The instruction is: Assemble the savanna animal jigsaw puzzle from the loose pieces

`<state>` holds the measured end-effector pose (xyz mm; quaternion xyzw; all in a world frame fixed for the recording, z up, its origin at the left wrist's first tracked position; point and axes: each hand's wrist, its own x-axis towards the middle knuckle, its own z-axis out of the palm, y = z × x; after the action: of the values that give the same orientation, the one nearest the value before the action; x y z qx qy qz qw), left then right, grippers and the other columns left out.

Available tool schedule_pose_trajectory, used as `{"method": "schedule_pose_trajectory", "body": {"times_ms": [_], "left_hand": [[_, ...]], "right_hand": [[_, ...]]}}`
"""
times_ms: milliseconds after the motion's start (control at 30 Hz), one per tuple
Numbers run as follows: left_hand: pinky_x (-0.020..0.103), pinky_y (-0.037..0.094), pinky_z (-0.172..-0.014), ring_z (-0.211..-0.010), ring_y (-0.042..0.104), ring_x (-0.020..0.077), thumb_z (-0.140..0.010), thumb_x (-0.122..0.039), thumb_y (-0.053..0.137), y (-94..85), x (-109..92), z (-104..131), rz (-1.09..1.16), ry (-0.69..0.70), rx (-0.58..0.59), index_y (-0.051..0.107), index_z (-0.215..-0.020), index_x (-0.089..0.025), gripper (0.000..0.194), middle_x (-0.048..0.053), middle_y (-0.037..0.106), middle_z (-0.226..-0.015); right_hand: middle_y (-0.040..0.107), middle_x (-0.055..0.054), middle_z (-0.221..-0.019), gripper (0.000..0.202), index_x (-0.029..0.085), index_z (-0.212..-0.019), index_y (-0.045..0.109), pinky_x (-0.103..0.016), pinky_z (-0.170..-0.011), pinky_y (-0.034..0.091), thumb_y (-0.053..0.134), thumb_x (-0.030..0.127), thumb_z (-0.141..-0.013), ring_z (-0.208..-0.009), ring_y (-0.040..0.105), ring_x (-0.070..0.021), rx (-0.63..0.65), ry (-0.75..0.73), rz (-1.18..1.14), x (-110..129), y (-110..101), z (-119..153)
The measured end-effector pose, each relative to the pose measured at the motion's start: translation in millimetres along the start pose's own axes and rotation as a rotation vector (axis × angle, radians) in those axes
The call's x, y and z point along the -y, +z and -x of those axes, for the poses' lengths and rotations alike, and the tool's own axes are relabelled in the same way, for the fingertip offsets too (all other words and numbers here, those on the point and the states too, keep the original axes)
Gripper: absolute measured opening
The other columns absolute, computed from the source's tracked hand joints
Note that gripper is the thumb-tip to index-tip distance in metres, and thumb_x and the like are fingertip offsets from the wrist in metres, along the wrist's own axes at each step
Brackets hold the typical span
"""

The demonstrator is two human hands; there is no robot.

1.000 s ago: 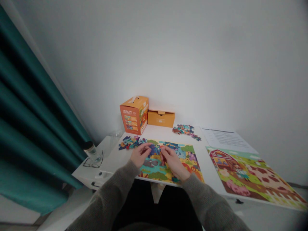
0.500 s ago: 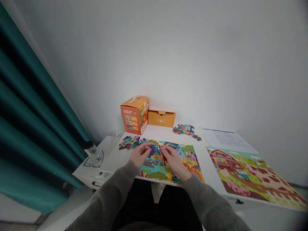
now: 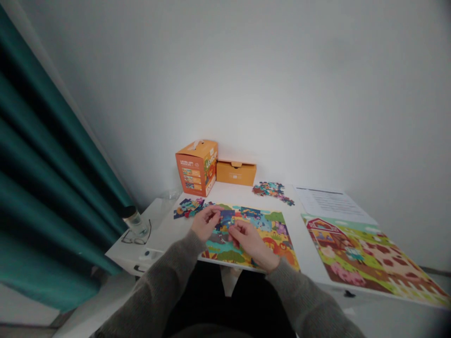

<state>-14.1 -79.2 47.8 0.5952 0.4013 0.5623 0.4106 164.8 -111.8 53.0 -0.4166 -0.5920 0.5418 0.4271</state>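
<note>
An animal-scene puzzle (image 3: 230, 257) lies flat on the white table in front of me. Over its upper left part, my left hand (image 3: 205, 223) pinches the edge of a dark blue puzzle piece (image 3: 227, 214). My right hand (image 3: 249, 240) hovers just to the right with thumb and fingers pressed together; whatever is between them is hidden. More dark blue puzzle pieces (image 3: 251, 212) lie on the upper edge of the animal puzzle. Joined and loose pieces (image 3: 186, 208) are beside my left hand, partly covered by it.
Behind stand an orange puzzle box (image 3: 197, 169) and a low orange carton (image 3: 236, 173). A heap of pieces (image 3: 269, 188) lies at the back. To the right are a printed sheet (image 3: 322, 202) and a farm puzzle (image 3: 369, 258); left, a bottle (image 3: 136, 223) and glasses (image 3: 136, 240).
My right hand has moved slightly left and down toward me. The left hand has stayed nearly in place, and the blue piece beside its fingertips now shows more clearly.
</note>
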Motion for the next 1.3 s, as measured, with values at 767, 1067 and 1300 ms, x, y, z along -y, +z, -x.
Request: {"method": "schedule_pose_trajectory", "body": {"times_ms": [767, 1067, 1300], "left_hand": [[0.028, 0.053, -0.074, -0.082, 0.067, 0.0178, -0.088, -0.045, 0.066, 5.9, -9.2, -16.0, -0.01, 0.021, 0.264, 0.069, -0.099, -0.014, 0.033, 0.008, 0.073, -0.089], [0.023, 0.047, -0.058, -0.058, 0.056, 0.0115, -0.082, -0.043, 0.071, 2.6, -1.3, -6.2, 0.01, -0.062, 0.249, 0.067, -0.101, -0.014, 0.035, 0.0, 0.062, -0.067], [0.024, 0.048, -0.061, -0.061, 0.058, 0.012, -0.087, -0.036, 0.063, 4.9, 6.7, -1.9, -0.036, -0.04, 0.259, 0.063, -0.108, -0.014, 0.03, 0.0, 0.06, -0.07]], "right_hand": [[0.049, 0.007, -0.053, 0.035, 0.025, -0.077, 0.048, -0.023, -0.04, 0.027, 0.058, 0.055, -0.091, -0.041, 0.037, -0.0098, -0.059, -0.048, -0.014, -1.8, -19.6, 1.1], [0.05, 0.007, -0.051, 0.035, 0.025, -0.079, 0.049, -0.022, -0.034, 0.023, 0.058, 0.057, -0.09, -0.035, 0.034, -0.0091, -0.071, 0.0, -0.041, -10.7, -21.1, 2.3], [0.05, 0.007, -0.052, 0.036, 0.024, -0.077, 0.048, -0.021, -0.034, 0.024, 0.059, 0.056, -0.09, -0.036, 0.036, -0.0082, -0.098, 0.007, -0.032, -14.8, -22.1, 2.5]]}}
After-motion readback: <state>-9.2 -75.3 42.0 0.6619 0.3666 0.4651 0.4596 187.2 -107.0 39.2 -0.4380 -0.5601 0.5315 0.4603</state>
